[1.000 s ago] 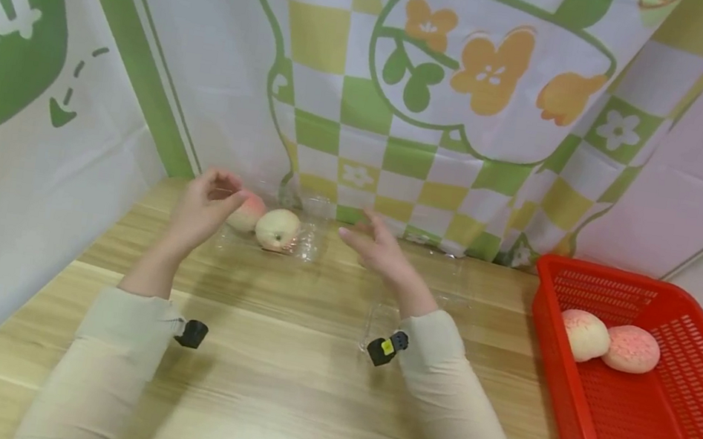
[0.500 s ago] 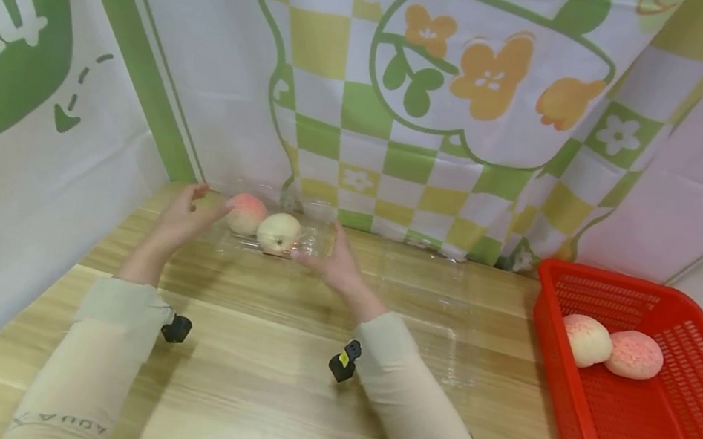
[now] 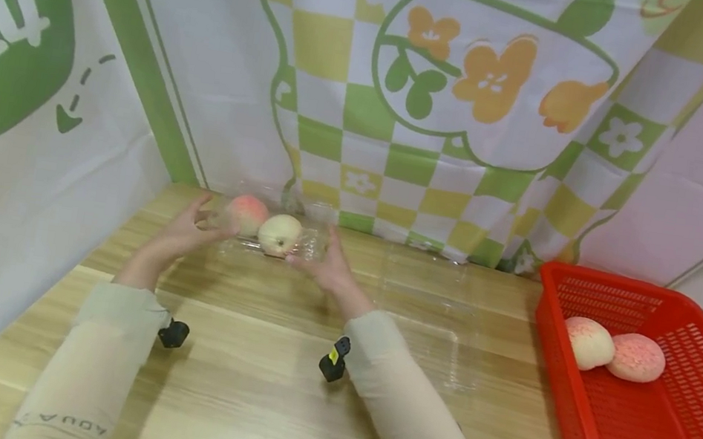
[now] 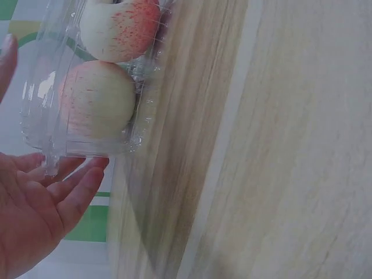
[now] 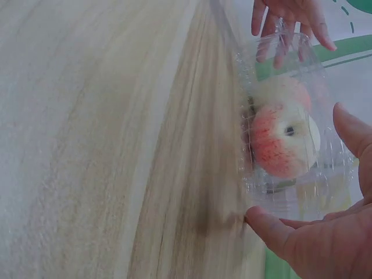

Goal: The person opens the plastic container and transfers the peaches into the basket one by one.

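We see the left hand [image 3: 184, 230] with fingers loosely extended at the left end of a clear box [image 3: 312, 245], and the right hand [image 3: 331, 269] spread wide about its right end, left of the frame's centre; whether either presses firmly we cannot tell. Inside the box we find a pink peach [image 3: 248, 215] touching a pale peach [image 3: 280, 234]. Clear plastic [image 3: 426, 286] lies right of centre on the wooden table [image 3: 247, 385]; at lower right, a red basket [image 3: 565, 400] holds two more peaches [image 3: 637, 357].
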### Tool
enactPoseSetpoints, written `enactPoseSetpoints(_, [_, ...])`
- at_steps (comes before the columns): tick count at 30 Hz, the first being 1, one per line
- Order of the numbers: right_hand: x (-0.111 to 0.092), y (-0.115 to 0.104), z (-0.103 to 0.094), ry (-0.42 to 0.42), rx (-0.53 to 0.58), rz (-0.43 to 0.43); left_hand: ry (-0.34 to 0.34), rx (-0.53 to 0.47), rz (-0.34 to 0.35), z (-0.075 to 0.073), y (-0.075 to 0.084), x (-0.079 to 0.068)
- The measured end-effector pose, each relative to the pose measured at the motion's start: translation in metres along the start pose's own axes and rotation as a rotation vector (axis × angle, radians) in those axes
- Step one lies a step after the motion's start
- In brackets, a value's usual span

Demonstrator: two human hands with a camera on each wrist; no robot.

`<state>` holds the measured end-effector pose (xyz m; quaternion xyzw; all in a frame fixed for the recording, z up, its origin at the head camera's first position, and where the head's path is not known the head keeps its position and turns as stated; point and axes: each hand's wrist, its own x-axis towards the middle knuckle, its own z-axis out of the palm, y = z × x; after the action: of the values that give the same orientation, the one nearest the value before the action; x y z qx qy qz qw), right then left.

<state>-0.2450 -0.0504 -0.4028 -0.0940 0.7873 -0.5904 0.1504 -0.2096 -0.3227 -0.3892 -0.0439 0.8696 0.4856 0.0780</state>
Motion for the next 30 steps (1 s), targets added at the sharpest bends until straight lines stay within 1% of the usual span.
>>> enactPoseSetpoints(3, [0.000, 0.000, 0.003, 0.005, -0.014, 0.006, 0.003, 0.022, 0.006, 0.002, -0.001, 0.001])
enactPoseSetpoints(6, [-0.001, -0.001, 0.006, 0.029, -0.014, -0.002, 0.008, 0.037, 0.016, 0.005, -0.001, 0.001])
enactPoseSetpoints(11, [-0.005, -0.002, 0.011, 0.064, 0.034, -0.043, 0.008, 0.024, 0.034, 0.011, 0.002, -0.001])
enactPoseSetpoints(15, [-0.010, -0.002, 0.011, 0.061, 0.077, -0.030, 0.008, 0.043, 0.040, 0.014, 0.006, -0.003])
enactPoseSetpoints(16, [-0.011, -0.002, 0.010, 0.059, 0.081, -0.017, 0.008, 0.049, 0.041, 0.014, 0.007, -0.004])
enactPoseSetpoints(18, [-0.014, -0.002, 0.008, 0.062, 0.092, -0.019, 0.010, 0.054, 0.040, 0.016, 0.011, -0.006])
enactPoseSetpoints(22, [-0.020, -0.003, 0.002, 0.074, 0.101, -0.029, 0.015, 0.033, 0.037, 0.022, 0.018, -0.010])
enactPoseSetpoints(26, [-0.031, -0.005, -0.007, 0.087, 0.116, -0.027, 0.011, 0.012, 0.048, 0.029, 0.024, -0.014])
enactPoseSetpoints(30, [-0.045, -0.003, -0.018, 0.076, 0.135, -0.021, -0.014, -0.005, 0.054, 0.040, 0.032, -0.019])
